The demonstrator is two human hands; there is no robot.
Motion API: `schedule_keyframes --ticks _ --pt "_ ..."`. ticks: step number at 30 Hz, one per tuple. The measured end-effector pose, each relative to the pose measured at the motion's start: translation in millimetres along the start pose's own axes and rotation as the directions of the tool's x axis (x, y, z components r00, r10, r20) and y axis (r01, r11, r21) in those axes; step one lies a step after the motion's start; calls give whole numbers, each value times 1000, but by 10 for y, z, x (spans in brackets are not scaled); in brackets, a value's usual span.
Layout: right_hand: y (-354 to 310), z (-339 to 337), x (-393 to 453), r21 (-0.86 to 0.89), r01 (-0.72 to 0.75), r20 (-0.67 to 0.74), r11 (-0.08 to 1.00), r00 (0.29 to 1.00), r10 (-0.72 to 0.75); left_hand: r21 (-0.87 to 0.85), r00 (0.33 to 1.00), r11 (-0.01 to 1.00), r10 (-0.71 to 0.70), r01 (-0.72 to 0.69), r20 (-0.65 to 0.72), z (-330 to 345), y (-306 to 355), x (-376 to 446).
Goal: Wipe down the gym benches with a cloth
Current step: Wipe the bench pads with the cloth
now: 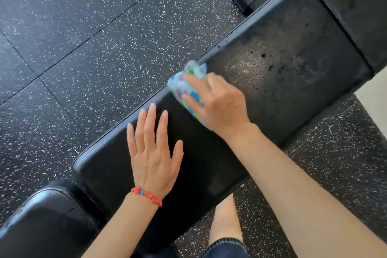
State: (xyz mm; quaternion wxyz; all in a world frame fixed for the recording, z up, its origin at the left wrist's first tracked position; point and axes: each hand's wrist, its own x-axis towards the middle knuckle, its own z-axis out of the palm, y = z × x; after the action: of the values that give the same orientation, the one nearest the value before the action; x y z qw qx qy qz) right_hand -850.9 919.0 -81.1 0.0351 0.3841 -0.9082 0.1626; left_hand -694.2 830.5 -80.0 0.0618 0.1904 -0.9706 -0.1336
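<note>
The wiping step is in hand — the cloth [189, 88], a pale blue rag with coloured patches, sits on the long black bench pad [261, 81] that runs diagonally from lower left to upper right of the frame, and it lies at the pad's far edge, just left of centre. The right hand [217, 102] presses down on it, fingers spread and slightly bent over the bunched fabric, so it seems to push the cloth more than pinch it. The left hand [154, 153] lies flat on the pad just below and left of the cloth, fingers straight and fanned wide, holding nothing; a red bead bracelet [146, 195] circles its wrist.

The pad to the upper right of the cloth looks dull, mottled and smudged, while the part under the hands reads darker and cleaner. So, as a judgement, the next move calls for sweeping the cloth up and right along that greyer stretch, with steady downward pressure, towards the seam with the neighbouring pad [356, 6] in the top right corner. Speckled rubber floor tiles [83, 37] fill the left of the frame.
</note>
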Motion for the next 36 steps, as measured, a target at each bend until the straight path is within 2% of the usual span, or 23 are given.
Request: schedule_keyframes --ticks 1,3,5,6,8,12,15,17,20,24,25,27,29,30,31,33,36 --pt "143 -27 84 -53 -94 -42 994 995 92 1 1000 1000 10 -10 -4 26 54 90" --pt "507 -153 287 -92 -354 -102 931 933 344 3 1000 1000 25 -25 -5 86 160 278" --pt "826 -290 442 -39 -515 -7 856 857 515 4 999 999 33 -33 8 153 272 449" --pt "923 -308 467 -21 -535 11 844 844 536 8 999 999 36 -36 19 194 318 512" --pt "899 -290 420 -17 -511 -13 860 860 511 23 998 999 38 -39 45 269 382 574" --pt "687 -208 157 21 -244 -60 970 968 245 89 997 995 26 -33 76 338 411 564" --pt "920 -224 239 -5 -150 -53 989 987 149 91 997 995 33 -39 65 337 398 573" --pt "1144 -299 393 -24 -260 -78 965 963 258 94 997 995 22 -29 68 331 403 568" --pt "1554 -449 649 0 -447 -8 894 894 447 96 997 995 17 -24 74 332 426 561" --pt "1433 -409 665 10 -484 -23 875 875 484 94 997 995 4 -12 78 313 448 582" --pt "1297 -362 552 23 -431 -28 902 902 431 88 997 996 0 -7 76 309 467 591" --pt "1035 -304 284 60 -228 -18 972 973 229 88 998 996 -7 2 60 303 506 600" --pt "1051 -303 183 64 -62 33 996 998 59 82 999 997 11 -15 45 312 594 626" --pt "1167 -308 205 40 -26 34 999 999 25 71 999 997 28 -31 44 317 660 648" --pt "1312 -335 248 1 -43 14 999 999 43 57 998 997 43 -45 46 327 729 678" --pt "1639 -442 367 -38 -226 -65 973 973 223 39 996 997 57 -59 64 361 841 729" --pt "1948 -576 434 -3 -457 -32 890 889 456 64 991 995 67 -75 115 434 907 745"
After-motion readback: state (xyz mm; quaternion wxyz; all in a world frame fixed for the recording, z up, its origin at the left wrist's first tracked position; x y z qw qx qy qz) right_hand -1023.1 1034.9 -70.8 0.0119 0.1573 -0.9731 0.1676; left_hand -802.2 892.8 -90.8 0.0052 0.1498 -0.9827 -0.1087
